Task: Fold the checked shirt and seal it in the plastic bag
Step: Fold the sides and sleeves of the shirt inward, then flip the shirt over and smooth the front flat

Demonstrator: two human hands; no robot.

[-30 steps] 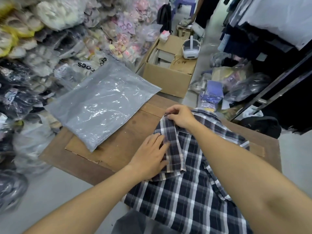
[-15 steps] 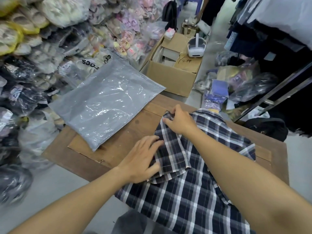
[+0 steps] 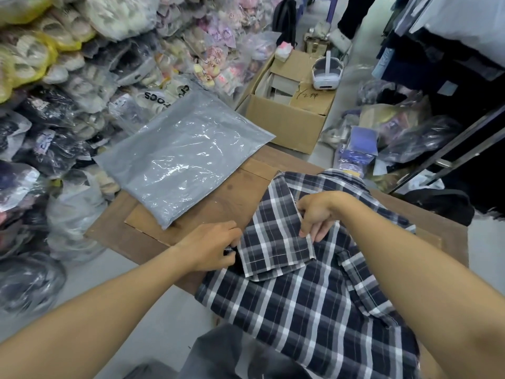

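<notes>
Folding is the step in hand. Checked shirt (image 3: 300, 302) lies on the wooden table (image 3: 153, 242), its hem hanging off the near edge. My left hand (image 3: 210, 247) pinches the outer edge of the folded-in sleeve (image 3: 276, 239); my right hand (image 3: 318, 212) grips its inner edge. Plastic bag (image 3: 180, 162) lies flat just beside, unopened as far as I can judge. Next move, in my judgement: flatten this sleeve, then fold the opposite side to match.

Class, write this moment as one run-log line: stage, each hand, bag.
stage: folding | left hand: gripping checked shirt edge | right hand: pinching folded sleeve | plastic bag: flat on table, untouched
</notes>
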